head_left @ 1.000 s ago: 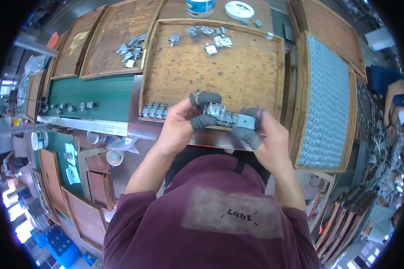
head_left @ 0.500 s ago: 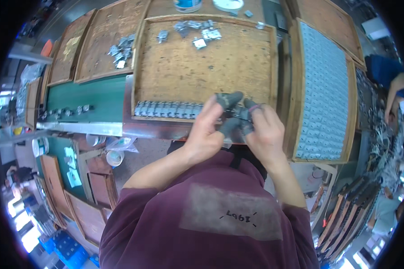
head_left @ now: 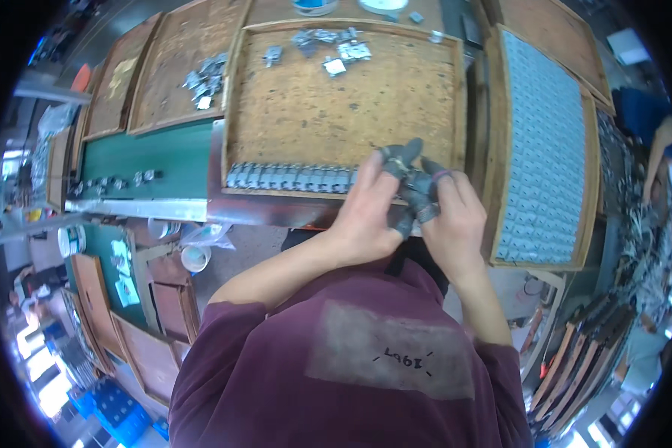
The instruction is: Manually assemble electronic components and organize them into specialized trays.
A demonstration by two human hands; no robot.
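Note:
My left hand (head_left: 367, 213) and my right hand (head_left: 452, 216) meet over the near right part of a shallow wooden tray (head_left: 459, 104). Grey coverings wrap several fingertips on both. The fingers are bent and pinched together, and whatever lies between them is too small and covered to make out. Left of my left hand, a row of grey metal parts (head_left: 287, 179) lines the tray's near edge, side by side. Toward the far side of the same tray lies a loose heap of similar metal parts (head_left: 351, 49), with a single part (head_left: 272, 55) beside it.
At right stands a wooden tray filled with rows of grey parts (head_left: 545, 157). Another tray at left holds a small pile of metal pieces (head_left: 207, 78). Several small parts (head_left: 119, 181) sit on the green surface (head_left: 179, 149). A person's arm (head_left: 661, 157) shows at far right.
Both hands have shifted a little to the right, still pressed together at the fingertips. The left fingers now sit slightly higher. The row and the heap look the same.

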